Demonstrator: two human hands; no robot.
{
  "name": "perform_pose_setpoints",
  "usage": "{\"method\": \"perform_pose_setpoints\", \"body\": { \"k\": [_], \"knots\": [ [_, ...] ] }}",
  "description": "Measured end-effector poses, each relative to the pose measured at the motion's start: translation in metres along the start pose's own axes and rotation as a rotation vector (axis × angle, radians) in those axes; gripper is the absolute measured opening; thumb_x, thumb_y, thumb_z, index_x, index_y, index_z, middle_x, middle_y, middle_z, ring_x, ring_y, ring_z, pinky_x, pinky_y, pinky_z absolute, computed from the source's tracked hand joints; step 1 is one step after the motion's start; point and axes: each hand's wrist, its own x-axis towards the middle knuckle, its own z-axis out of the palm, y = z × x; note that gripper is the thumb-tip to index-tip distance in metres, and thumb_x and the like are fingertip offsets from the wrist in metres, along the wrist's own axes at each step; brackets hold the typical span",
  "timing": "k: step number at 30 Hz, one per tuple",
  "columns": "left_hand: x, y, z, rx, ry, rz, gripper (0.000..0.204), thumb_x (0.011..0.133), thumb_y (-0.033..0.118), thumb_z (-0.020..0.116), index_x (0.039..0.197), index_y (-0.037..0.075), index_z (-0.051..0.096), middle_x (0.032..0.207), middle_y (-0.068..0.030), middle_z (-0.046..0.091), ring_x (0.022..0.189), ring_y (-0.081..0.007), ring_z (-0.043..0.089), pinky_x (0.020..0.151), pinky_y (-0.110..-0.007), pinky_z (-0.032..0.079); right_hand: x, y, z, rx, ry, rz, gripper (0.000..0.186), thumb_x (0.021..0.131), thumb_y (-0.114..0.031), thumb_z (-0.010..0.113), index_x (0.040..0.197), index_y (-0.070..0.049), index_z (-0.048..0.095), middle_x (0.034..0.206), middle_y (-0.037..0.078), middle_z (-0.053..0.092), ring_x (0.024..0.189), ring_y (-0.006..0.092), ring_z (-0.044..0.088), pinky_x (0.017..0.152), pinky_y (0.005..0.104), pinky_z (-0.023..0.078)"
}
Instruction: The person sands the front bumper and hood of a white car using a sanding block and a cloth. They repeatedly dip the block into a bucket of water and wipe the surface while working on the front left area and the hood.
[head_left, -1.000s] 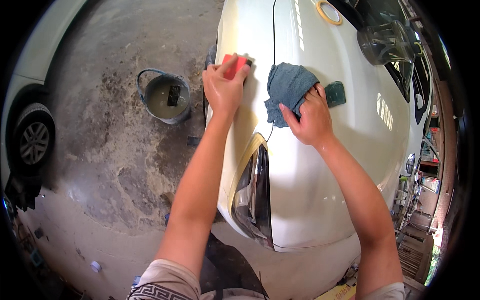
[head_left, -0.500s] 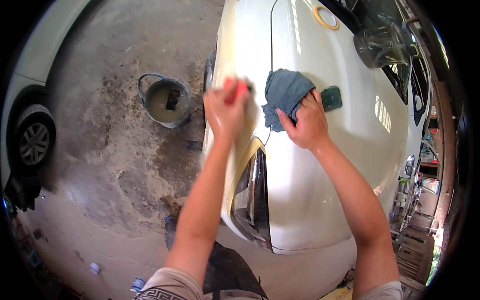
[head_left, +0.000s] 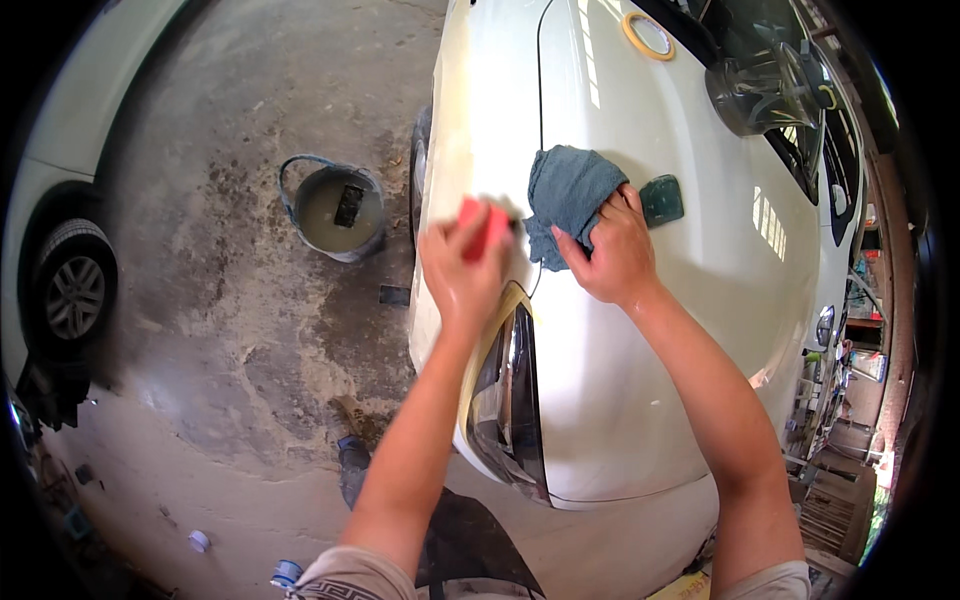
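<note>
My left hand (head_left: 460, 272) is closed around a red sanding block (head_left: 476, 222) on the white car's fender (head_left: 452, 160), just beyond the headlight (head_left: 508, 400). The block is slightly blurred, and a dark edge shows on its right. My right hand (head_left: 622, 250) grips a folded blue-grey cloth (head_left: 575, 188) resting on the hood (head_left: 620, 390), with the thumb on the near side and the fingers at its right edge. Beside that hand, a dark green flat piece (head_left: 661, 200) lies on the hood. Yellowish masking tape (head_left: 474, 355) borders the headlight.
A roll of tape (head_left: 629, 34) and a clear plastic container (head_left: 750, 95) are at the far right of the car. On the floor to the left stands a bucket (head_left: 372, 238) of murky water, a dark block (head_left: 349, 205) inside. Another car's wheel (head_left: 75, 295) is at far left.
My left hand has moved a little nearer and to the right with the red sanding block. The right hand stays on the cloth in nearly the same place.
</note>
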Motion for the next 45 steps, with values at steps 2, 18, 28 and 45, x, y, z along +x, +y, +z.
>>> {"method": "perform_pose_setpoints", "body": {
  "k": [2, 18, 28, 45],
  "knots": [
    [-0.013, 0.007, -0.009, -0.023, -0.055, 0.022, 0.043, 0.083, 0.03, 0.086, 0.123, 0.015, 0.08, 0.109, -0.013, 0.062, 0.108, -0.03, 0.059, 0.098, -0.041, 0.05, 0.002, 0.0, -0.003, -0.016, 0.015, -0.009, 0.028, 0.088, -0.023, 0.074, 0.11, -0.005, 0.076, 0.116, 0.013, 0.074, 0.114, 0.0335, 0.063, 0.113, 0.0474, 0.038],
    [-0.001, -0.021, -0.015, 0.005, -0.082, 0.219, 0.046, 0.08, 0.03, 0.088, 0.123, 0.017, 0.08, 0.109, -0.0155, 0.063, 0.107, -0.0333, 0.059, 0.095, -0.044, 0.051, 0.004, 0.002, -0.002, -0.025, 0.042, -0.01, 0.029, 0.089, -0.025, 0.074, 0.108, -0.003, 0.076, 0.116, 0.015, 0.074, 0.116, 0.0316, 0.063, 0.114, 0.0454, 0.038],
    [-0.032, -0.02, -0.021, 0.012, -0.079, 0.13, 0.045, 0.083, 0.029, 0.086, 0.126, 0.018, 0.079, 0.109, -0.0157, 0.061, 0.107, -0.0329, 0.058, 0.096, -0.043, 0.051, 0.001, 0.001, -0.001, -0.031, 0.021, -0.001, 0.028, 0.089, -0.024, 0.073, 0.107, -0.004, 0.076, 0.114, 0.015, 0.075, 0.115, 0.0321, 0.063, 0.112, 0.0456, 0.039],
    [0.007, -0.013, -0.011, 0.039, -0.061, 0.173, 0.043, 0.084, 0.031, 0.085, 0.125, 0.017, 0.08, 0.111, -0.016, 0.063, 0.108, -0.0334, 0.058, 0.096, -0.044, 0.049, 0.005, 0.004, -0.004, -0.035, 0.025, -0.005, 0.027, 0.089, -0.024, 0.074, 0.106, -0.003, 0.076, 0.115, 0.015, 0.074, 0.116, 0.0328, 0.063, 0.114, 0.0465, 0.038]
  ]
}}
